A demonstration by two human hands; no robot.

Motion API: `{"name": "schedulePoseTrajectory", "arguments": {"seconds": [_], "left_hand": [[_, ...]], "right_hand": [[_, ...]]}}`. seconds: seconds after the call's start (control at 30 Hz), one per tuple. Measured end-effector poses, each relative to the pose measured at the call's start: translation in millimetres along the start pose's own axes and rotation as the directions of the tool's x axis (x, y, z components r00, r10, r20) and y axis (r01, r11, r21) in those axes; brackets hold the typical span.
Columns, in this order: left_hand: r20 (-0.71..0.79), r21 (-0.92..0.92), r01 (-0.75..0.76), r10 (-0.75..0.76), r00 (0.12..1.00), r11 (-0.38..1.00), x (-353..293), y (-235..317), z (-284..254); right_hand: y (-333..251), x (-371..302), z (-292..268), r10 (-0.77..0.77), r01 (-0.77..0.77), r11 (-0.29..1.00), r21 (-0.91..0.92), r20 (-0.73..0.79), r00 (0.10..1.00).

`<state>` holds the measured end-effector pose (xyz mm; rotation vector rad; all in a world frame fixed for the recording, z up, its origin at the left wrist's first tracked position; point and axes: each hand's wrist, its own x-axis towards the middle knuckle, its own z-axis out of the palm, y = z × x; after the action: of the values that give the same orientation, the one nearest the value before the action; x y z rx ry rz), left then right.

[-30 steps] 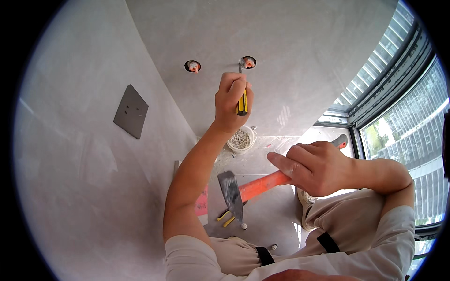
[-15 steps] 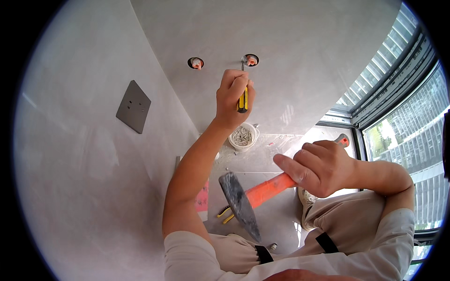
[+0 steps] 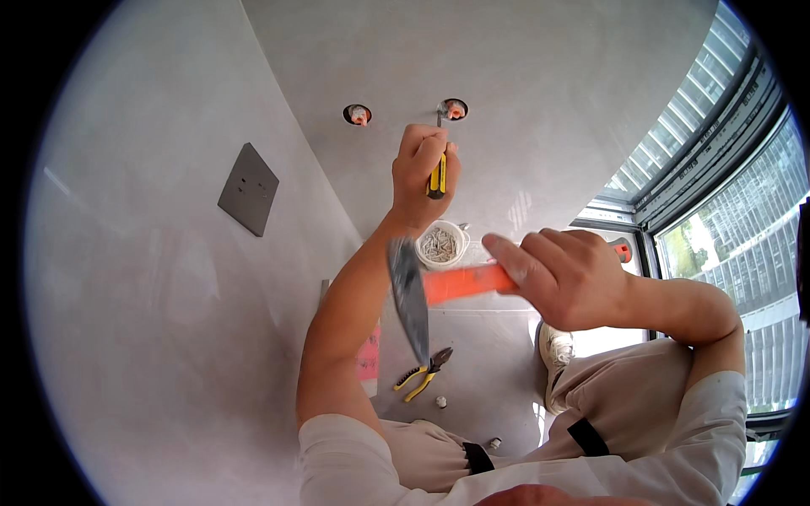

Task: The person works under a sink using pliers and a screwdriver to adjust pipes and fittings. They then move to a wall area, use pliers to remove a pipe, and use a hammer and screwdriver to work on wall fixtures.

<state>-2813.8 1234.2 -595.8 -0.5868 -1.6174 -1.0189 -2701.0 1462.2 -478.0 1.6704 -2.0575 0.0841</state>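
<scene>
My left hand [image 3: 422, 173] is closed around a screwdriver [image 3: 437, 175] with a yellow and black handle. Its metal shaft points up the wall, the tip at the left rim of the right-hand round hole [image 3: 456, 109]. Orange pipe ends or plugs show inside that hole and inside the left-hand hole [image 3: 358, 115]. My right hand [image 3: 567, 278] grips a hammer [image 3: 468, 284] by its orange handle. The dark head, slightly blurred, hangs below the screwdriver's handle and overlaps my left forearm in the picture, apart from the screwdriver.
A white bucket [image 3: 461, 240] of small pale pieces stands by the wall. Pliers [image 3: 429, 371] with yellow and black handles lie on the floor near small pale fittings [image 3: 441, 402]. A grey socket plate [image 3: 249, 190] is on the left wall; a window [image 3: 734, 228] is at right.
The hammer has swung up toward the screwdriver's handle, uncovering the pliers on the floor. My left hand keeps the screwdriver at the hole's left rim. The view has shifted slightly.
</scene>
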Motion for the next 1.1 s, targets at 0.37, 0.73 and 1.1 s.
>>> {"name": "schedulePoseTrajectory", "arguments": {"seconds": [0.37, 0.73, 1.1], "left_hand": [[0.005, -0.020, -0.022, 0.022, 1.000, 1.000, 5, 1, -2], [0.017, -0.235, 0.229, -0.232, 0.973, 0.945, 8, -1, -13], [0.166, -0.707, 0.512, -0.589, 0.791, 0.488, 31, -25, -46]], "right_hand": [[-1, 3, -1, -0.039, 0.037, 0.998, -0.045, -0.028, 0.999], [24, -25, 27, 0.152, -0.149, 0.988, -0.038, 0.098, 0.983], [34, -35, 34, 0.147, -0.150, 0.983, 0.103, 0.042, 0.988]]}}
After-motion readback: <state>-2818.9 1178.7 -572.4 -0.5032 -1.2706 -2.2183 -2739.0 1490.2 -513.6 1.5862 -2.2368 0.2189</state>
